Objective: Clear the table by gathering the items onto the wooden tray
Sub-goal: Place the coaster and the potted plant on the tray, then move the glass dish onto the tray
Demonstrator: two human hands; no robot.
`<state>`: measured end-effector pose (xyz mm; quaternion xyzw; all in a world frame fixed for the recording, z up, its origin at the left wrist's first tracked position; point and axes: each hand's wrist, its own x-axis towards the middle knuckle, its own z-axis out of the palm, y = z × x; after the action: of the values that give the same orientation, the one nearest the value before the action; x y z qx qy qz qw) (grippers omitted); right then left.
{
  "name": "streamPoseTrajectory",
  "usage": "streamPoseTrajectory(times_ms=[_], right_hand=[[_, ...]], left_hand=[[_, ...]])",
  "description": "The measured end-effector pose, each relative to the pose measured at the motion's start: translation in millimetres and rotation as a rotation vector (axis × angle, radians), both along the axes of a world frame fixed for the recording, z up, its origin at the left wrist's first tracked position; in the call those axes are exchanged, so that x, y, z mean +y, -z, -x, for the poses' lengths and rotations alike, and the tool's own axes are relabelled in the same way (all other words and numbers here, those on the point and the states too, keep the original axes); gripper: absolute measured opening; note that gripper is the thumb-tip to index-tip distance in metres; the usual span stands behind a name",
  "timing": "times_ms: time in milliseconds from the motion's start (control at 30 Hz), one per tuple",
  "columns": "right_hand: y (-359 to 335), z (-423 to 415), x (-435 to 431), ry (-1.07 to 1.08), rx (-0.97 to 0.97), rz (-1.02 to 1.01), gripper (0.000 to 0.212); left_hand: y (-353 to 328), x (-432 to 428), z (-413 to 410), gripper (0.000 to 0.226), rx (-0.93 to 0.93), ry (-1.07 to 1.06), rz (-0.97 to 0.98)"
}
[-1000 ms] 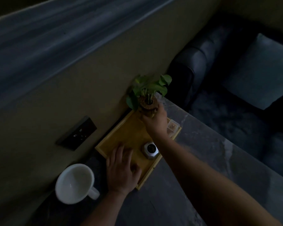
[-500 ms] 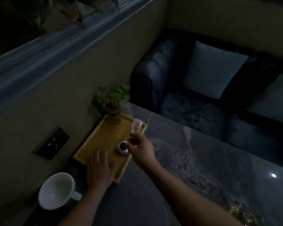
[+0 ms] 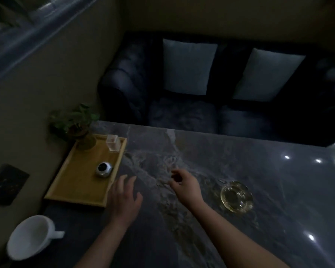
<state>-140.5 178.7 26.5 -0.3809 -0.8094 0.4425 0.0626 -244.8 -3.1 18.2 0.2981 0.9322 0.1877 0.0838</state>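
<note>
The wooden tray (image 3: 75, 186) lies at the left of the dark marble table (image 3: 211, 190). On it stand a small potted plant (image 3: 79, 128) at the far corner, a clear square container (image 3: 112, 142) and a small silver pot (image 3: 104, 169). A white cup (image 3: 29, 236) sits on the table near the front left. A glass ashtray (image 3: 236, 196) rests on the table to the right. My left hand (image 3: 124, 198) hovers open just right of the tray's near edge. My right hand (image 3: 186, 185) is open over the table, left of the ashtray, holding nothing.
A wall with a dark socket plate (image 3: 7, 183) runs along the table's left side. Beyond the far table edge stands a dark sofa (image 3: 182, 117) with two pale cushions (image 3: 188, 66).
My right hand let go of the plant on the tray and drew back to the right over the table. My left hand slid off the tray. The view swung right, showing the ashtray.
</note>
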Motion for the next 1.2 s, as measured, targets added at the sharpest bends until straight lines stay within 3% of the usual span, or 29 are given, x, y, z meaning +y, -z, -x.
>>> streamPoseTrajectory(times_ms=[267,367,467,600,833,1200], right_hand=[[-4.1,-106.5,47.6,0.227,-0.002,-0.044,0.034],[-0.3,-144.7,63.7,0.305,-0.022,-0.084,0.033],[8.0,-175.5,77.8,0.356,-0.118,-0.168,0.046],[21.0,-192.4,98.4,0.283,-0.226,-0.256,0.070],[41.8,-172.4,119.5,0.092,-0.444,-0.212,0.119],[49.7,-157.1,126.6,-0.019,-0.550,-0.249,0.122]], left_hand=[[7.9,66.8,-64.4,0.049,-0.003,0.262,-0.059],[21.0,84.6,-84.8,0.052,-0.027,0.340,0.008],[38.9,95.5,-96.7,0.054,0.016,0.384,0.134],[63.7,92.4,-101.3,0.059,0.014,0.379,0.308],[75.5,85.0,-106.0,0.068,0.022,0.388,0.339],[86.1,80.4,-102.9,0.075,0.014,0.386,0.364]])
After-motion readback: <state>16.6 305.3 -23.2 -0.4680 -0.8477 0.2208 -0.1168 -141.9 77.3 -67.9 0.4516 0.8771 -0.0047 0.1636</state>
